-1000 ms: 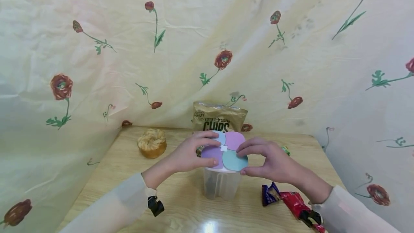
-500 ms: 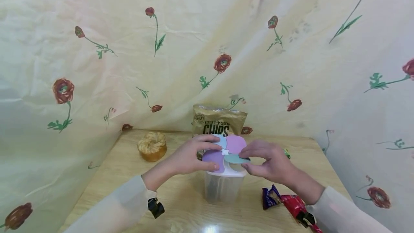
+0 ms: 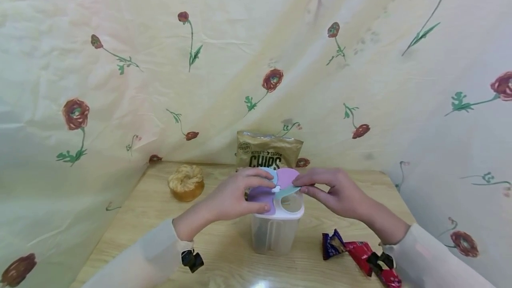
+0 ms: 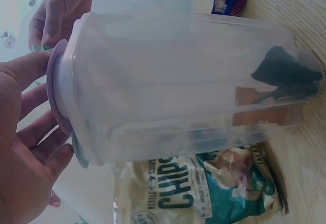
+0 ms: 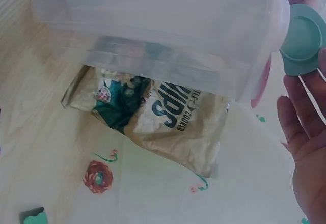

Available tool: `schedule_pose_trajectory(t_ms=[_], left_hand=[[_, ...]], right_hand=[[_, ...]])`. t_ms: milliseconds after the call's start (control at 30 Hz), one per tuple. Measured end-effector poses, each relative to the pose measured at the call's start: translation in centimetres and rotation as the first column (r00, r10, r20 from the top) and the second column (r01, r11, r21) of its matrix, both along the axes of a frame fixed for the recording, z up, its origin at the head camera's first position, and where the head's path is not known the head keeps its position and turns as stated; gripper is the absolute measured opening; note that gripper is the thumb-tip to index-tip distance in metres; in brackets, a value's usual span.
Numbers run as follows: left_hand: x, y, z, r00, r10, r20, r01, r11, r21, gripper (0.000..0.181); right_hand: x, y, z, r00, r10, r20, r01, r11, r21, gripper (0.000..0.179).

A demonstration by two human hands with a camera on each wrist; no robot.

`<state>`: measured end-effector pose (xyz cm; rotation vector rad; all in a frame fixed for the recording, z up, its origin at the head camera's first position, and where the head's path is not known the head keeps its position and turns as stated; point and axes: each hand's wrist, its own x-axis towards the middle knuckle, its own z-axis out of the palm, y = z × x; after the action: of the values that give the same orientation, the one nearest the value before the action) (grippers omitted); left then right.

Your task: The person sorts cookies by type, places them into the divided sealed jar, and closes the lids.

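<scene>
A clear plastic storage container (image 3: 274, 234) stands upright on the table, with a white lid rim (image 4: 76, 66) carrying several pastel flaps. My left hand (image 3: 240, 192) rests on the lid, its thumb on the purple flap (image 3: 262, 197) and its fingers over the light blue one. My right hand (image 3: 340, 192) pinches the edge of the teal flap (image 5: 303, 38) between thumb and fingers. That flap is tilted up, baring a round opening (image 3: 293, 202) in the lid. The pink flap (image 3: 286, 177) lies flat. Dark and brown shapes show through the container's lower wall in the left wrist view.
A gold chips bag (image 3: 270, 150) stands behind the container. Left of it sits a round bread (image 3: 186, 183). Blue (image 3: 333, 244) and red (image 3: 360, 254) snack packets lie at the right near my sleeve. A flowered cloth (image 3: 216, 79) hangs behind the table (image 3: 224, 257).
My right hand has raised the teal flap from flat to tilted, moving slightly up and away, and the opening beneath now shows. My left hand has stayed on the lid.
</scene>
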<state>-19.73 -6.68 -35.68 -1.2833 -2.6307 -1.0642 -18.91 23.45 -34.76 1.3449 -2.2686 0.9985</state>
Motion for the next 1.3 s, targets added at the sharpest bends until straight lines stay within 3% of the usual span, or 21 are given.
schedule_pose_trajectory(t_ms=[200, 367, 567, 867, 1100, 1200, 1300], left_hand=[[0.4, 0.5, 0.6, 1.000, -0.009, -0.006, 0.009, 1.000, 0.007, 0.052], [0.6, 0.8, 0.6, 1.000, -0.001, 0.026, -0.001, 0.998, 0.055, 0.041], [0.8, 1.2, 0.4, 0.997, 0.065, 0.031, -0.067, 0.993, 0.093, 0.026], [0.8, 1.5, 0.6, 0.994, 0.101, -0.052, -0.100, 0.995, 0.030, 0.017], [0.9, 1.5, 1.0, 0.990, 0.109, -0.094, -0.109, 0.994, 0.001, 0.017], [1.1, 1.5, 1.0, 0.988, 0.117, -0.098, -0.117, 0.993, 0.003, 0.016], [1.2, 1.5, 0.9, 0.988, 0.122, -0.097, -0.123, 0.992, 0.004, 0.015]], right_hand=[[-0.7, 0.0, 1.0, 0.993, 0.004, 0.120, -0.007, 1.000, 0.022, 0.035], [-1.8, -0.2, 1.4, 0.974, -0.008, 0.226, -0.001, 0.999, 0.039, 0.024], [-2.4, -0.4, 1.9, 0.936, -0.076, 0.344, 0.055, 0.996, 0.070, 0.018], [-2.4, -0.2, 2.1, 0.923, -0.086, 0.375, 0.063, 0.995, 0.075, 0.016], [-1.6, 1.8, 1.7, 0.916, -0.167, 0.365, 0.140, 0.985, 0.100, 0.017], [-1.0, 3.6, 0.9, 0.903, -0.224, 0.366, 0.194, 0.974, 0.118, 0.016], [-0.3, 5.4, -0.5, 0.874, -0.283, 0.395, 0.243, 0.958, 0.148, 0.015]])
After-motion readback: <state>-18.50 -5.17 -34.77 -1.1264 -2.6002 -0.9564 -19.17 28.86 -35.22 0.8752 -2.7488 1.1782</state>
